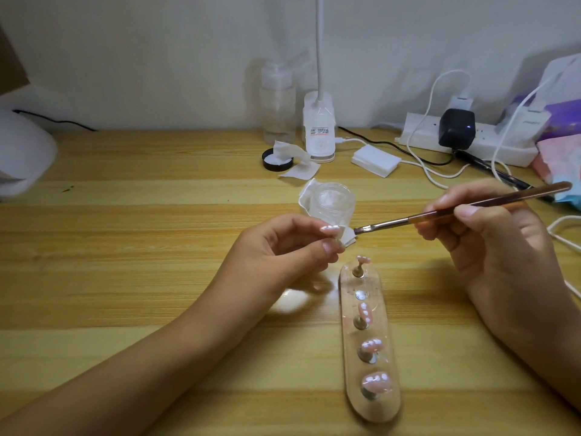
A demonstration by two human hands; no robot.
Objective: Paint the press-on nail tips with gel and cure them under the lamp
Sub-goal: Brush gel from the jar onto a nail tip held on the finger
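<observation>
The left hand is pinching a glossy pink nail tip between thumb and forefinger, holding it up above the wooden desk, with the other fingers curling loosely beneath. The right hand is gripping a thin brown gel brush like a pen, fingers curling round the handle, and the bristle end is pointing left, sitting just beside the held tip. Whether the bristles are touching it cannot be told.

Below the hands a clear oblong holder is lying on the desk, carrying four more pink tips on small metal pegs. Its second spot from the far end is showing only a bare metal disc.

Just behind the left fingertips a clear glass jar is standing on a folded white wipe. Farther back a black lid, a white desk lamp base, a clear bottle and a white power strip are sitting near the wall.
</observation>
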